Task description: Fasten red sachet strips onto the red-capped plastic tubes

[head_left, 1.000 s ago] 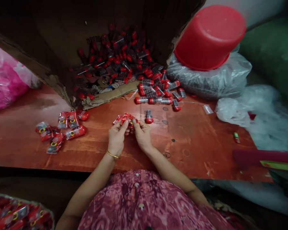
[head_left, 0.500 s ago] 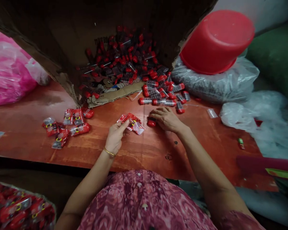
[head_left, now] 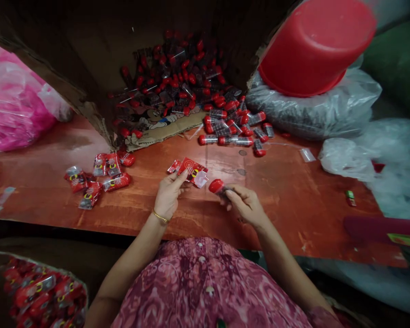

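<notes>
My left hand (head_left: 167, 197) pinches a small stack of red printed plastic pouches (head_left: 190, 169) above the reddish wooden table (head_left: 276, 196). My right hand (head_left: 244, 204) grips a red-capped clear tube (head_left: 217, 187), its cap pointing toward the pouches and a short gap between them. A heap of the same red-capped tubes (head_left: 225, 123) spills from a torn cardboard box (head_left: 89, 54) at the back. Several filled red pouches (head_left: 99, 177) lie in a cluster to my left on the table.
An upturned red basin (head_left: 314, 45) rests on a clear bag of dark items (head_left: 314, 111). Pink bags (head_left: 13, 109) sit at far left, crumpled clear plastic (head_left: 372, 159) at right. A container of filled pouches (head_left: 41, 294) stands at lower left, below the table edge.
My right hand let go of the pouches, reached forward to a tube on the table, picked it up and brought it back beside the pouches in my left hand.
</notes>
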`<state>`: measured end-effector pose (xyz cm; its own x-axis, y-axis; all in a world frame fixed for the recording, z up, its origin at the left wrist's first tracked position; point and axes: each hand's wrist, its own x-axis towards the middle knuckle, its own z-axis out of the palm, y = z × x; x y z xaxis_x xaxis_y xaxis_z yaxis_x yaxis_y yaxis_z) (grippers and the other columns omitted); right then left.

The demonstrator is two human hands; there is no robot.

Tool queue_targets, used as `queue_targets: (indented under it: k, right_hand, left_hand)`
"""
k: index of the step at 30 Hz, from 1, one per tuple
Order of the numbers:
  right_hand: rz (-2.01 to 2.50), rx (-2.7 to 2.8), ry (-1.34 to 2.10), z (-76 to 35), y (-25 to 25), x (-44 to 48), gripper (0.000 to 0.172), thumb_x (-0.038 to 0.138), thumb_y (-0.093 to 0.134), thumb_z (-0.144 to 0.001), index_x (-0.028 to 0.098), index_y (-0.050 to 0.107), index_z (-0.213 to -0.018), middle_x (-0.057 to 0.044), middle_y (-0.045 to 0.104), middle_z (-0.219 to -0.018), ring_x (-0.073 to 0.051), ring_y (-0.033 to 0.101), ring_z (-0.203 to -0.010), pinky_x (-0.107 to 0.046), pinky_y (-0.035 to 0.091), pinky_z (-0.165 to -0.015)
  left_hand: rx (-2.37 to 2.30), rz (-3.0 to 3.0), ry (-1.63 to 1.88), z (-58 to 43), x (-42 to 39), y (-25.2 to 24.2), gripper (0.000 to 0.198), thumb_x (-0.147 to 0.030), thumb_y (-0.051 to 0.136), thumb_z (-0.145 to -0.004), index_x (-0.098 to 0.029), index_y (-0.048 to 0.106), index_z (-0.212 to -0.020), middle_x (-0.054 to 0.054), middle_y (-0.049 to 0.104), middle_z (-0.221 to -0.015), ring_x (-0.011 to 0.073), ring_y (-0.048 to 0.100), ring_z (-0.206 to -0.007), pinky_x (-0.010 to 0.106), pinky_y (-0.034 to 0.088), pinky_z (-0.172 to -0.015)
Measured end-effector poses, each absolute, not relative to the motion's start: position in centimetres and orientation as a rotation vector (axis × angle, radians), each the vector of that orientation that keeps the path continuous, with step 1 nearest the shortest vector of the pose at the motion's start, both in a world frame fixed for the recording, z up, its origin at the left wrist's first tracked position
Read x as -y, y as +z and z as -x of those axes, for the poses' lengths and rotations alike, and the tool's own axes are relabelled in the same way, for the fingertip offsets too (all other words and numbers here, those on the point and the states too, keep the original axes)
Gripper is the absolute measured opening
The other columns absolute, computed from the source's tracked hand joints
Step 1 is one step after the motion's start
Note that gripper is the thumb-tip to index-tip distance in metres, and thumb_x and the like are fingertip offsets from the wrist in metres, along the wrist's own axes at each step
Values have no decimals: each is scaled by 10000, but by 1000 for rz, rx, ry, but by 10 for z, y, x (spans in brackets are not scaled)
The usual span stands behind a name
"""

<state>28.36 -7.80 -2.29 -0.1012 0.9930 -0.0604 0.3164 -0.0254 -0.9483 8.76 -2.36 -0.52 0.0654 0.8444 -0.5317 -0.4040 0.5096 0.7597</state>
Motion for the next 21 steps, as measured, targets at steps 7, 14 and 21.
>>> queue_targets:
  k: [7, 14, 21]
  right_hand:
    - [1409, 1230, 1347, -260, -14, 85, 393, 561, 546, -771, 176, 623, -783, 2, 610, -547, -100, 500, -425, -224, 404, -433]
    - [1418, 1197, 1408, -254, -9, 86, 415, 579, 544, -759, 175, 592, -675, 20, 552, -473, -83, 438, -369, -208, 338, -378]
    - [1443, 1195, 1404, -248, -9, 80, 424, 581, 558, -742, 183, 555, -596, 19, 543, -453, -80, 427, -362, -208, 334, -374]
  left_hand:
    - [-1163, -525, 1016, -93, 27, -7, 395, -459, 805, -489, -134, 658, -659, 5, 662, -602, 71, 549, -506, 190, 423, -525]
    - [-1119, -564, 985, -91, 29, -5, 414, -497, 787, -503, -136, 677, -675, 17, 680, -649, 98, 582, -582, 217, 462, -602]
    - [-989, -546, 915, -95, 37, 0, 359, -407, 818, -483, -149, 672, -686, 2, 680, -683, 98, 582, -588, 231, 484, -606]
